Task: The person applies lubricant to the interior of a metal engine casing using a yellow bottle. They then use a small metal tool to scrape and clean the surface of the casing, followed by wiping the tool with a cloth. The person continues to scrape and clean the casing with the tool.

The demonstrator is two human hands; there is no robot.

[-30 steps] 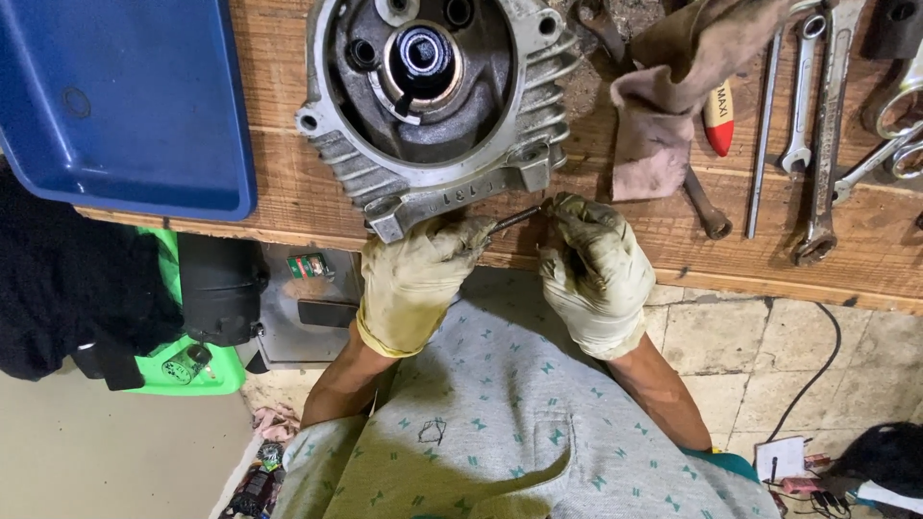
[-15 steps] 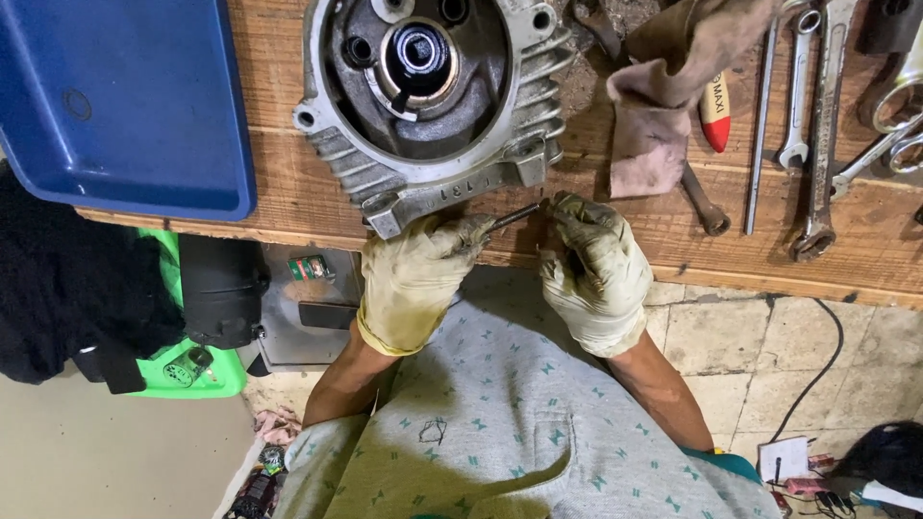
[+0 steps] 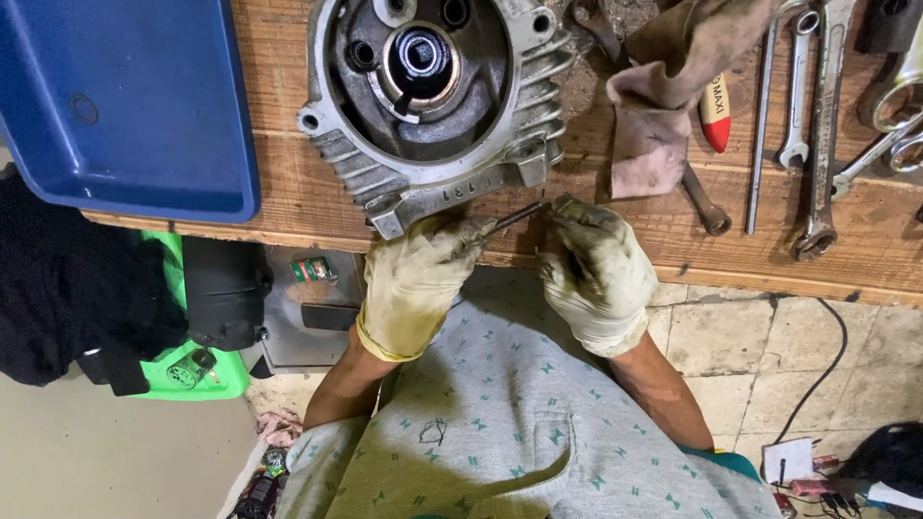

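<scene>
Both gloved hands work at the table [image 3: 288,207] edge, just below the engine casing [image 3: 437,101]. Left hand [image 3: 418,279] pinches a thin metal rod [image 3: 514,217]. Right hand [image 3: 596,269] is curled at the rod's far end; its grip cannot be determined.

1. A mechanic's workshop, by the look of it.
2. A rough wooden tabletop [image 3: 615,235] carries a finned metal engine casing [image 3: 433,96].
3. Wrenches [image 3: 817,125] lie in a row at the right, beside a dirty rag [image 3: 663,86].
4. A blue plastic tray [image 3: 125,96] sits at the left.
5. Both hands wear soiled work gloves [image 3: 596,274].
6. Below are worn floor tiles [image 3: 769,336] and a loose cable [image 3: 817,384].
</scene>
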